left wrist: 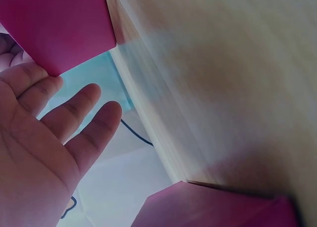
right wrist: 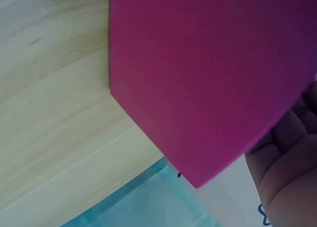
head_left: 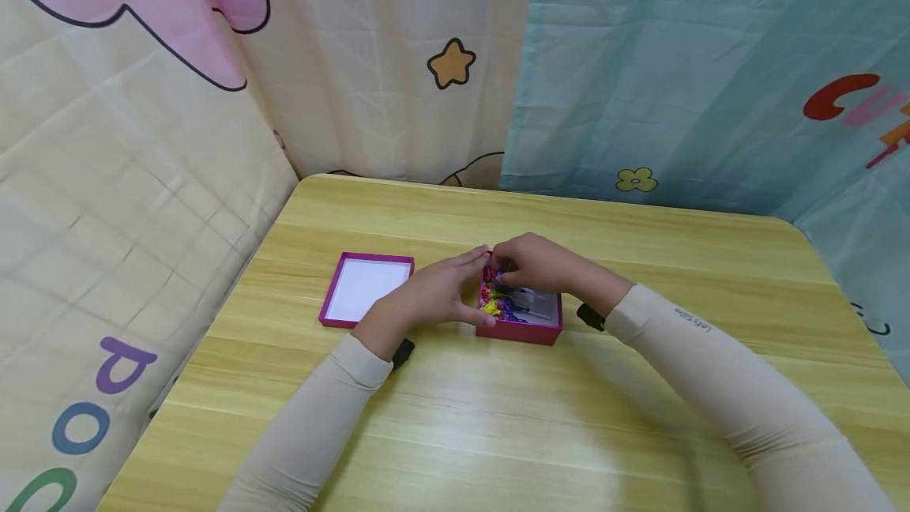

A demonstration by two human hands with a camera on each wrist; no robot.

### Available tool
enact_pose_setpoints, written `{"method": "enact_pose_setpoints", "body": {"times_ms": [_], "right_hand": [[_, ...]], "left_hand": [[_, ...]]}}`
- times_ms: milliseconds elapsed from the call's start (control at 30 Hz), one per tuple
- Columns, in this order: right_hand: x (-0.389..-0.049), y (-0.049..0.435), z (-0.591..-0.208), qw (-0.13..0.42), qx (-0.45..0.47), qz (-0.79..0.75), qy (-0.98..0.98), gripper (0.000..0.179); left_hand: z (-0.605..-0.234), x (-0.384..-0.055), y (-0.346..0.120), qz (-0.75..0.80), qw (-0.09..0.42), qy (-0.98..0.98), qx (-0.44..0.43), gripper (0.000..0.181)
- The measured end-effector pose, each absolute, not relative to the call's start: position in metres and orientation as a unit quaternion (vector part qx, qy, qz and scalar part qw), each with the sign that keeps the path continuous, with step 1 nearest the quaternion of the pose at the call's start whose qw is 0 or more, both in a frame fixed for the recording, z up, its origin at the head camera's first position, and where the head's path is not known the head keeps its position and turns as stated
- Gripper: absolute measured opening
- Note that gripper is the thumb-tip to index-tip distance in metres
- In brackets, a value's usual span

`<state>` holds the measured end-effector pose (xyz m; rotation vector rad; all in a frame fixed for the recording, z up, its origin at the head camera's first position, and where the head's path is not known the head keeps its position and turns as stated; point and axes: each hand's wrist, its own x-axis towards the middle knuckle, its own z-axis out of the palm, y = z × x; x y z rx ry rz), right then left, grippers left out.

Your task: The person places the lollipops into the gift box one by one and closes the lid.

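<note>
Facing cartoon curtains (head_left: 398, 62), wooden table (head_left: 498, 433)

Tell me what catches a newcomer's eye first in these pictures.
At the middle of the wooden table sits an open magenta box full of bright, many-coloured small pieces. The left hand lies flat against its left wall and the right hand reaches into it. To the left lies the box's lid, white inside upward.

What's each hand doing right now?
Left hand: open, straight fingers against the magenta box.
Right hand: fingers curled inside the box; grip unclear.
</note>
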<state>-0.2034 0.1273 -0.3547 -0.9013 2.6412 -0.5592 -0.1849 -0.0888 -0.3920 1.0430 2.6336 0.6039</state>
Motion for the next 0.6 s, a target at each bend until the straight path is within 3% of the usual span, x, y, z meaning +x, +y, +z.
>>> {"method": "enact_pose_setpoints", "body": {"times_ms": [267,600], "right_hand": [[-0.2038,0.1258,-0.3598,0.114,-0.321,-0.165,0.926,0.006],[-0.2036,0.1265,-0.3603,0.115,-0.316,-0.16,0.928,0.011]], "left_hand": [[-0.3897,-0.1841,-0.0886,0.208,0.125,0.902,0.358,0.113],[-0.3906,-0.1849,-0.0879,0.211,0.129,0.901,0.355,0.112]]}}
